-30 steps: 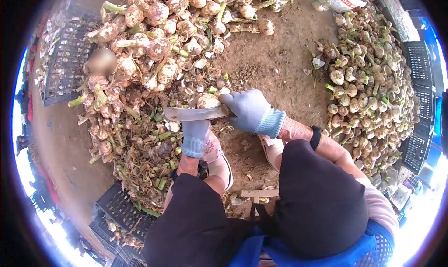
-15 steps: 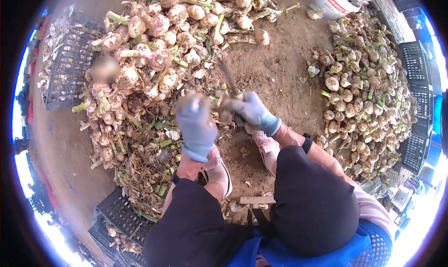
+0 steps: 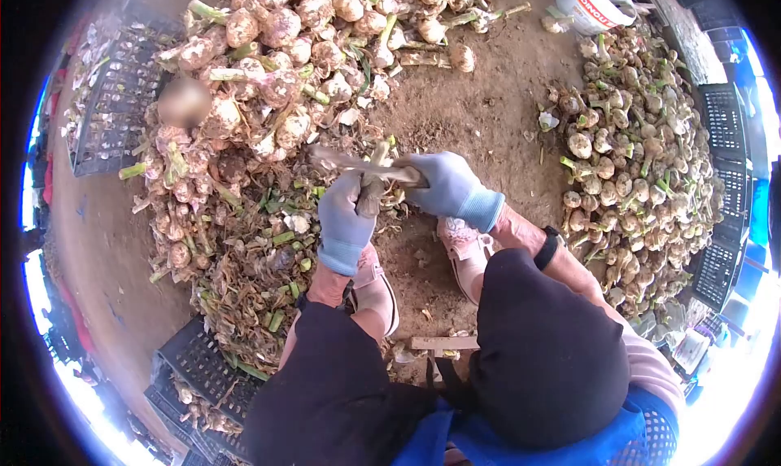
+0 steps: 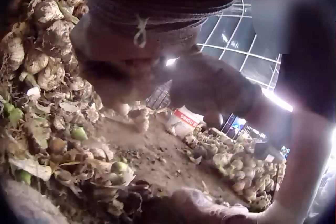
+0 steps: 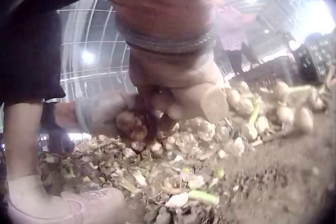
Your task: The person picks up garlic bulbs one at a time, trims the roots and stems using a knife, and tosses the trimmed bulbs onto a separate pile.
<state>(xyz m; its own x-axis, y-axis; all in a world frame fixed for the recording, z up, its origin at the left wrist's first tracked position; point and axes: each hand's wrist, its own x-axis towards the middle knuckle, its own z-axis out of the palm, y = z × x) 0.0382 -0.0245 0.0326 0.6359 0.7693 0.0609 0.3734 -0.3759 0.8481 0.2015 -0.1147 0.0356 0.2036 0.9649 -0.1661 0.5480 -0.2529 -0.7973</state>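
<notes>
My gloved left hand (image 3: 343, 222) grips a garlic (image 3: 371, 196) by its bulb and stalk, low over the ground between the shoes. In the right wrist view the brownish garlic bulb (image 5: 131, 125) shows at the left hand's fingers. A knife (image 3: 335, 158) is held in my gloved right hand (image 3: 449, 188), its blade lying across the garlic's stalk and pointing left. The round butt of its wooden handle (image 5: 214, 103) sticks out of the right hand in the right wrist view. Both hands are close together, and the fingers partly hide the garlic.
A heap of untrimmed garlic (image 3: 277, 30) lies ahead and left, with leaf and stalk scraps (image 3: 252, 279) nearer me. Trimmed bulbs (image 3: 634, 165) are piled right against black crates (image 3: 722, 189). A white bucket (image 3: 590, 6) stands far right; another person (image 5: 233, 29) is in the background.
The knife lay across a bulb, then swung to point away while the left hand blurred in movement. Now its blade lies leftward again, across a garlic stalk, with the hands together.
</notes>
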